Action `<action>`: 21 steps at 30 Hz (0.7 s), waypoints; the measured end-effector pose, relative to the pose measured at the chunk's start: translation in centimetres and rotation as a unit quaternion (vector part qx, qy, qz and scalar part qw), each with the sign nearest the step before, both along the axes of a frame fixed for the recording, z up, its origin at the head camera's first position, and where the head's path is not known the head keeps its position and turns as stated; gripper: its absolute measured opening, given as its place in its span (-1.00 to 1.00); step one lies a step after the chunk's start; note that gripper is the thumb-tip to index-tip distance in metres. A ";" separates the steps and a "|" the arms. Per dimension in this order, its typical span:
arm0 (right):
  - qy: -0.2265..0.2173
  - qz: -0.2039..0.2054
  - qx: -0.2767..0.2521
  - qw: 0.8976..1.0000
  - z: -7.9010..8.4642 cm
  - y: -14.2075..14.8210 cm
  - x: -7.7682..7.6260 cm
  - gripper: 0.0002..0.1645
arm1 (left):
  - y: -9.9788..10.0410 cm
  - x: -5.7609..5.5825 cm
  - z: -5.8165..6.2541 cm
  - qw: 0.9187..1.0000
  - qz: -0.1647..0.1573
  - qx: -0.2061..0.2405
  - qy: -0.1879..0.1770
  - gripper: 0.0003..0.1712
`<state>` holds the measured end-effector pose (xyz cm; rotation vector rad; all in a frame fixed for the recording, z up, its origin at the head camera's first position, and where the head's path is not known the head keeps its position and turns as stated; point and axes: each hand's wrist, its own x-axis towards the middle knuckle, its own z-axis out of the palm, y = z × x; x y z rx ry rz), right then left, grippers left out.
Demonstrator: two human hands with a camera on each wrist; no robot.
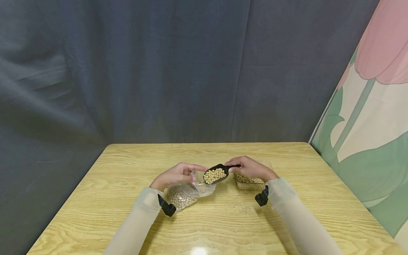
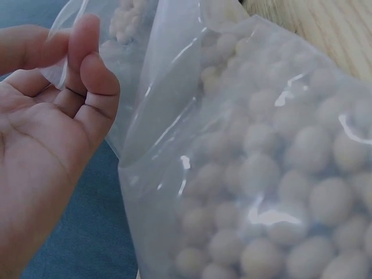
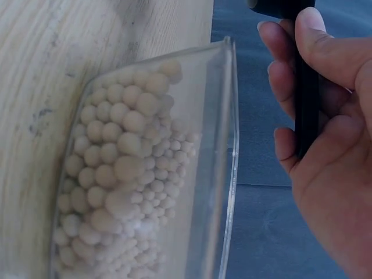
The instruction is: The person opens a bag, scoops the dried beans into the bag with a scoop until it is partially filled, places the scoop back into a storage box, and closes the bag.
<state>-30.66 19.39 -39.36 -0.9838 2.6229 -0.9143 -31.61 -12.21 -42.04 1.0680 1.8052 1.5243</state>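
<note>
Black scoop, loaded with pale beads, sits in the right hand's curled grip above the bench, near the clear bag's mouth; the left hand pinches its edge.

- No text, label, brand, number or sign can be read in any of the three views.
- Small faint marks lie on the table, nearer its right edge than its left; they are too blurred to tell whether they are writing, and the right wrist view makes them no more legible.
</note>
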 end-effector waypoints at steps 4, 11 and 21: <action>0.011 0.007 0.008 1.000 0.3 -0.1 0.1 -0.56 | 0.2 0.0 0.0 1.000 -0.002 0.002 0.000 -0.40; 0.014 0.004 0.016 1.000 0.6 -0.2 0.3 -0.58 | 0.2 -0.1 0.0 1.000 0.001 -0.004 0.001 -0.41; 0.024 0.011 0.025 0.999 1.0 -0.4 0.3 -0.60 | 0.3 0.0 -0.1 1.000 -0.002 -0.003 -0.008 -0.39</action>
